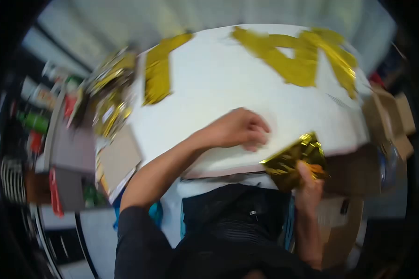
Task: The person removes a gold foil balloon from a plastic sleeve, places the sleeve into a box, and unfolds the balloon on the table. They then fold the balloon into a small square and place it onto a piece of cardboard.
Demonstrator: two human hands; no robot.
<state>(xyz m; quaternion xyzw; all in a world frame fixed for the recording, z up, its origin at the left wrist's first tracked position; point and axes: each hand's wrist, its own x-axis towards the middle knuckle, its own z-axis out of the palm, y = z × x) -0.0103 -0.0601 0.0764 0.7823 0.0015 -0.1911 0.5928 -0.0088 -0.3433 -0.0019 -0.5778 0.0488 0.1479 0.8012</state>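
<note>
A large white board (228,88) as the work surface, gold foil strips (157,74) stuck near its left edge, more gold foil shapes (302,58) across its far right, a left hand (237,129) pressed flat on its near edge, crumpled gold foil (111,100) heaped just left of the board

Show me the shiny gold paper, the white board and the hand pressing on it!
gold paper (291,160), head view, middle of the crinkled sheet.
white board (219,79), head view, bare top face.
left hand (239,128), head view, back of the hand.
</note>
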